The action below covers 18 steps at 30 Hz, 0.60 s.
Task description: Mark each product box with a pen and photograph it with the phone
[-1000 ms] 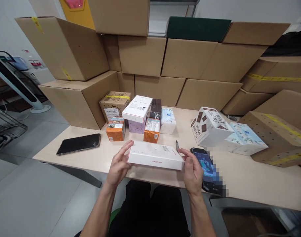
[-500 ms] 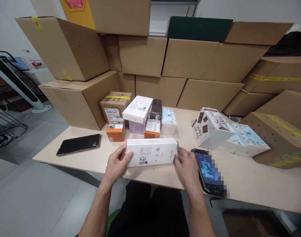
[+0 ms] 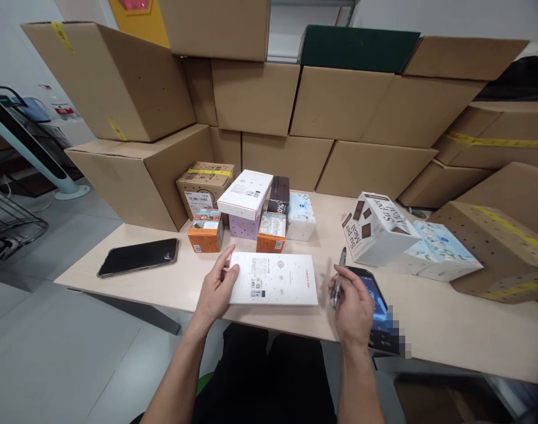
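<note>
A flat white box [image 3: 290, 280] with small printed marks lies near the table's front edge, its broad printed face up. My left hand [image 3: 218, 288] grips its left end, thumb on top and fingers behind. Just right of the box, my right hand [image 3: 353, 303] is closed around a slim grey pen [image 3: 338, 282], one end pointing up and away from me. The pen and the box are apart. Partly under my right hand lies a phone [image 3: 377, 297] with a lit screen, its lower part pixelated.
Behind the white box stand orange boxes [image 3: 205, 232], a purple box [image 3: 243, 227] with another white box [image 3: 246, 193] on it, and a floral box [image 3: 301, 218]. A dark phone [image 3: 138, 257] lies left. A Super Meal box [image 3: 381, 229] stands right. Large cartons [image 3: 255, 97] wall the back.
My right hand has moved right, away from the box's end, with the pen in it. The box has tipped flatter, its upper side face now out of sight. My left hand still holds it.
</note>
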Each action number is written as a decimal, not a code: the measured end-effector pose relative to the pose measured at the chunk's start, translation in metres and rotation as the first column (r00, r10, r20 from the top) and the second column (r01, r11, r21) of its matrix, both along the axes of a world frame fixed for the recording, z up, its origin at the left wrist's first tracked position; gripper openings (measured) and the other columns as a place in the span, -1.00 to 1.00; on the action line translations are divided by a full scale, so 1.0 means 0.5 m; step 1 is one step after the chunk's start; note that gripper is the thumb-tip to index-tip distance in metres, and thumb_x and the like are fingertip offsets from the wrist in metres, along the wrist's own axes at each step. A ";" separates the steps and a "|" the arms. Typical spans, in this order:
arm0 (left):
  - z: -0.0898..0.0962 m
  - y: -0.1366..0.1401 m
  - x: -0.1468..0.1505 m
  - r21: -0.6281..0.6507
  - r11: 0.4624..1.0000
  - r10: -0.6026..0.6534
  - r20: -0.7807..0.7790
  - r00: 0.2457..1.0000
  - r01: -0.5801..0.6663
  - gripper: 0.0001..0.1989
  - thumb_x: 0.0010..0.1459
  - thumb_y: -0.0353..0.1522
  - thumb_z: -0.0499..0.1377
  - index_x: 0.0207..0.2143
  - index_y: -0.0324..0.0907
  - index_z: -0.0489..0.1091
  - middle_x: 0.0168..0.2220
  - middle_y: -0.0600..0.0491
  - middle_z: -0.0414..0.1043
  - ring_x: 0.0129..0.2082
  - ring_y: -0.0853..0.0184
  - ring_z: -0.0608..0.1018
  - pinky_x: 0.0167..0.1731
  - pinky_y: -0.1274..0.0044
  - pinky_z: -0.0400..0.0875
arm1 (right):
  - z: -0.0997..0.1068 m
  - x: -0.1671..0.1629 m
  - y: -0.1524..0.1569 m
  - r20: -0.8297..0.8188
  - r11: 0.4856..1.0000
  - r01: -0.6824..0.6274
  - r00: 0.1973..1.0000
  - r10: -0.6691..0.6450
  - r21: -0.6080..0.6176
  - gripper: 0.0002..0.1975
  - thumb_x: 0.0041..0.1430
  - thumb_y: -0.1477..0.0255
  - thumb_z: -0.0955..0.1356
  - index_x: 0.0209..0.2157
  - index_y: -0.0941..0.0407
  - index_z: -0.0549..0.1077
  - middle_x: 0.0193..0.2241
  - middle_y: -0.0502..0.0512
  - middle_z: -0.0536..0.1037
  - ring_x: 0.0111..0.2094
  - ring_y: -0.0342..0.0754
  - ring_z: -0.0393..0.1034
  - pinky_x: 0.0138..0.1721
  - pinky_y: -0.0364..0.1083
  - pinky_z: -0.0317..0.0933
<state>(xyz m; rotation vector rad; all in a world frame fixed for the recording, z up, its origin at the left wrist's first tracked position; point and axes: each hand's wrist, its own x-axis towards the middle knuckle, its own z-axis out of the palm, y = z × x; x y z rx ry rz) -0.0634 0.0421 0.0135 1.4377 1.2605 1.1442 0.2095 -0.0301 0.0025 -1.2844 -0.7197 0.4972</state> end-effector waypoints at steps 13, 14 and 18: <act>-0.001 -0.059 0.030 0.799 0.601 0.281 -0.180 0.942 -0.026 -0.70 0.11 -0.56 0.13 -0.15 -0.13 0.49 -0.19 0.00 0.51 -0.12 0.23 0.50 -0.07 0.33 0.42 | 0.061 -0.039 0.004 -0.106 0.981 -0.070 0.990 0.091 0.182 -0.78 0.23 0.22 0.36 -0.25 0.05 0.30 -0.59 -0.12 0.49 -0.54 -0.17 0.37 -0.41 -0.15 0.26; 0.003 -0.075 0.043 0.833 0.545 0.244 -0.262 0.934 0.092 -0.68 0.08 -0.58 0.14 -0.14 -0.14 0.48 -0.21 0.00 0.53 -0.14 0.21 0.50 -0.07 0.31 0.42 | 0.068 -0.042 0.008 -0.100 0.979 -0.114 0.986 0.132 0.171 -0.78 0.25 0.21 0.34 -0.23 0.06 0.32 -0.58 -0.10 0.51 -0.54 -0.16 0.38 -0.41 -0.14 0.27; 0.011 -0.120 0.107 0.795 0.517 0.275 -0.506 0.817 0.319 -0.67 0.12 -0.48 0.18 -0.02 -0.22 0.44 -0.11 -0.09 0.56 -0.07 0.09 0.50 -0.09 0.28 0.39 | 0.090 -0.054 0.030 0.014 0.965 -0.260 0.966 0.259 0.029 -0.69 0.27 0.16 0.29 -0.15 0.11 0.41 -0.41 0.06 0.60 -0.41 -0.10 0.47 -0.31 -0.09 0.34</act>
